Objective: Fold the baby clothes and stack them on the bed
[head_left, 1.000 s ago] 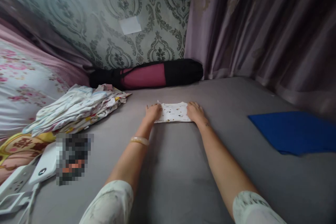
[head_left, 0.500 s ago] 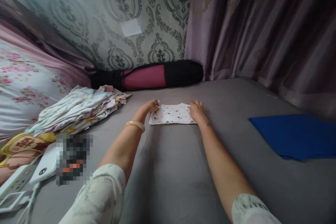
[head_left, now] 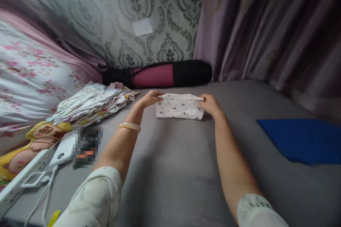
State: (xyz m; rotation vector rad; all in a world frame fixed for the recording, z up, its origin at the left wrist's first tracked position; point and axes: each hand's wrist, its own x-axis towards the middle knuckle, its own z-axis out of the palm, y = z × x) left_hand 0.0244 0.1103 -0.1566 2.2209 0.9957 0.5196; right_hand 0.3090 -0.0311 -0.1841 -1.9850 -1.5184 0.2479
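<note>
A small white garment point(head_left: 179, 109) with a scattered dark and tan print is folded into a rectangle and held by its far corners over the grey sheet point(head_left: 183, 170). My left hand point(head_left: 151, 98), with a pale bangle on the wrist, pinches the upper left corner. At the upper right corner, the fingers of my right hand point(head_left: 210, 104) are closed on the cloth. The garment's front face hangs toward me, its lower edge close to the sheet.
Left are a pile of folded clothes point(head_left: 93, 103), a yellow cartoon cushion point(head_left: 22, 158), a white power bank point(head_left: 63, 149) and a power strip point(head_left: 34, 166) with cables. A blue sheet point(head_left: 306, 140) lies right. Behind is a long black and pink bag point(head_left: 153, 76).
Both hands have moved to the garment's far corners and raised them, so its far edge is higher and its face more upright. The camera view has shifted slightly left.
</note>
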